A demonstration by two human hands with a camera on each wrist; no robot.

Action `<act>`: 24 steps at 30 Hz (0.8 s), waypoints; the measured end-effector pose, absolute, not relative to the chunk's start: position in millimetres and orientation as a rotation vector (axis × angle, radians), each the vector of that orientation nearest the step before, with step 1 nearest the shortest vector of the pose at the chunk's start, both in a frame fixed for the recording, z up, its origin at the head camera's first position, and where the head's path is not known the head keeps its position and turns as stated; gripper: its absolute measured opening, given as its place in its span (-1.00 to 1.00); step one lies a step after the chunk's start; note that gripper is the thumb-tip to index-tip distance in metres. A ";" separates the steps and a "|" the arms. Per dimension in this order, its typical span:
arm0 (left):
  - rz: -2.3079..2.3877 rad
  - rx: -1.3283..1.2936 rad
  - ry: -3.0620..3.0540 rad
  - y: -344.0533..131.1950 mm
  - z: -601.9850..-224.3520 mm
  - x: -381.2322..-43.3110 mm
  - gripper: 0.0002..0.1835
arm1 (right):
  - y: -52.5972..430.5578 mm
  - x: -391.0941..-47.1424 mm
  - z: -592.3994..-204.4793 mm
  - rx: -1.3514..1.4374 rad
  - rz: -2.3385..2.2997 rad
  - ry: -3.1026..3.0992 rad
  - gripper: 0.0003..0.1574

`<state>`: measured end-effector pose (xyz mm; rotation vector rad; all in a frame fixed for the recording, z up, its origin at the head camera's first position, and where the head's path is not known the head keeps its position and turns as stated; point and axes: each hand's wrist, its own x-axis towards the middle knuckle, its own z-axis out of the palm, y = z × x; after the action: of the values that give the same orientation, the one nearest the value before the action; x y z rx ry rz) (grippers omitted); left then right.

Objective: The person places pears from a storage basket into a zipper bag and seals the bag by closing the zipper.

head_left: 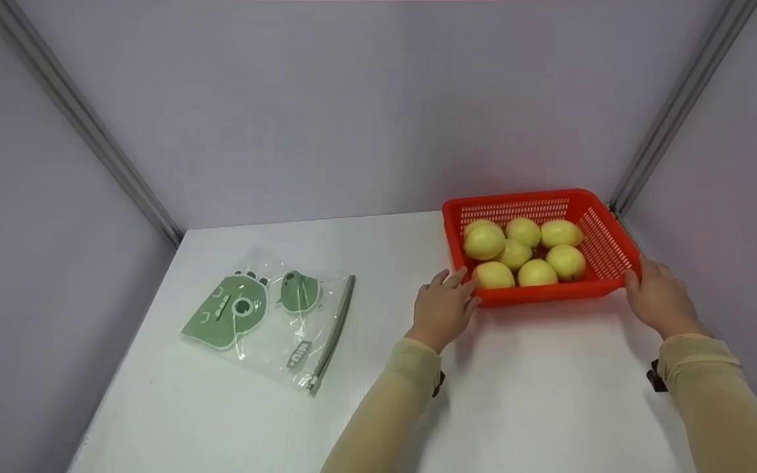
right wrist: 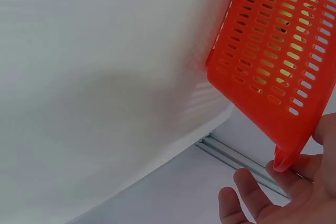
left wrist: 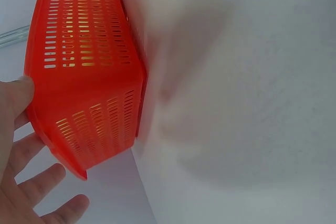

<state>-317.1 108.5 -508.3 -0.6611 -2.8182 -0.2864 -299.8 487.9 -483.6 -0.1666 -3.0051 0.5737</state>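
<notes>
A red plastic basket [head_left: 536,293] with slotted walls stands at the back right of the white table, holding several yellow lemons [head_left: 537,272]. My left hand [head_left: 443,307] grips its near left corner. In the left wrist view the thumb [left wrist: 22,94] lies against the rim and the other fingers are spread on the far side of it. At the near right corner, my right hand [head_left: 662,297] holds the rim between thumb and index finger, while its other fingers [right wrist: 251,190] extend below, off the basket. The wrist views show the basket [right wrist: 262,61] from outside, lemons glimpsed through the slots.
Left of the basket, a clear zip bag [head_left: 267,348] with green cartoon animal prints lies flat on the white table [head_left: 378,420]. Pale panels [head_left: 326,112] rise behind and at both sides, joined by grey metal corner posts [head_left: 681,105]. The right panel stands close to my right hand.
</notes>
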 end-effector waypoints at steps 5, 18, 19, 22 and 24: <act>-0.306 -0.657 -2.800 100.7 -509.6 -312.6 -0.53 | 481.3 -295.9 -484.4 -0.171 0.568 -2.998 -0.09; -0.388 -0.645 -2.794 78.7 -512.1 -298.2 -0.52 | 461.1 -285.1 -485.9 -0.158 0.525 -2.993 -0.10; -0.394 -0.641 -2.796 76.9 -512.0 -296.7 -0.52 | 459.2 -284.4 -485.8 -0.152 0.520 -2.990 -0.11; -0.404 -0.625 -2.805 71.4 -512.6 -293.1 -0.52 | 454.4 -282.4 -486.5 -0.136 0.508 -2.982 -0.11; -0.407 -0.617 -2.811 67.0 -513.8 -290.9 -0.52 | 451.1 -280.9 -487.4 -0.132 0.503 -2.985 -0.11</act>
<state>-290.9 67.0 -513.8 -0.6172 -2.8105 -0.4072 -280.9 451.1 -487.4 -0.1318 -2.9852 0.5031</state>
